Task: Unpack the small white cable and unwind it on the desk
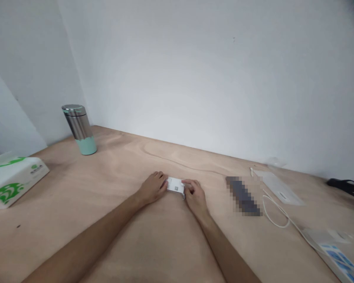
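Observation:
A small flat white packet point(176, 184) with printed text and a square code lies on the wooden table in front of me. Its left end is held by my left hand point(152, 188), whose fingers are bent together over the edge. My right hand point(196, 195) is at the opposite end, thumb and index finger closed on the packet's edge. A bit of what looks like clear plastic shows beside the right fingertips. The packet's far left end is hidden by the left fingers.
A steel and mint-green flask point(82, 131) stands at the back left, beyond a white-green tissue pack point(26, 177). Right of my hands lie a pixelated dark object point(244, 196), a white cable point(279, 226), a clear plastic sleeve point(279, 186), a blue-white printed packet point(339, 259) and a black strap point(346, 186).

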Motion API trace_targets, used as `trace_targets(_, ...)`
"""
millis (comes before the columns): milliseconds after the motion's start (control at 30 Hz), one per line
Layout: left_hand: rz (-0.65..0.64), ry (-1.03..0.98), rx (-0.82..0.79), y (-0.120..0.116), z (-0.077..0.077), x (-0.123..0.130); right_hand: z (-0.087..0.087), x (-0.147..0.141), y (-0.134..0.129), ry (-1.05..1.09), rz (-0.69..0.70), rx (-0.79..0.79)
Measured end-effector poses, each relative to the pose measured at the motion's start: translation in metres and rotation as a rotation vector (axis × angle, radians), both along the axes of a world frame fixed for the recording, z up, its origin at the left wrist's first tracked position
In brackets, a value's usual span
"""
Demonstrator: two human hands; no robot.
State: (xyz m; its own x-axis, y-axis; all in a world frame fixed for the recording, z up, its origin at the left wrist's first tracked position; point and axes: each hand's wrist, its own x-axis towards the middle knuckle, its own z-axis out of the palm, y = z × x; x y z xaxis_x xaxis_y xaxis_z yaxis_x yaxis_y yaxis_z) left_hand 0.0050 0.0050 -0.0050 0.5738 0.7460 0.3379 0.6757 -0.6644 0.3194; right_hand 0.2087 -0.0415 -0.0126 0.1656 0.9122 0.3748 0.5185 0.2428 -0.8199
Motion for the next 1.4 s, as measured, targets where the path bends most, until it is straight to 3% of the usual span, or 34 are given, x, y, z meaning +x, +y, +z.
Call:
trace_targets(767,0.011,0.039,-0.012,-0.0007,0.0017,-0.0003,0.0057,-0.0008,-0.0032,0.043,0.009,-0.025)
trace_targets(967,0.026,0.03,-0.007,-0.0006,0.0016,-0.0006,0.0067,-0.0011,-0.0053,0.13,0.087,-0.147)
trace_targets(1100,0.028,0.025,-0.004,-0.0004,0.0016,-0.001,0.0029,0.0,-0.0046,0.142,0.12,-0.124)
trace_targets(1400,0.038,0.036,-0.011,-0.001,0.0022,-0.0004,0.0065,-0.002,-0.0045,0.142,0.049,-0.18)
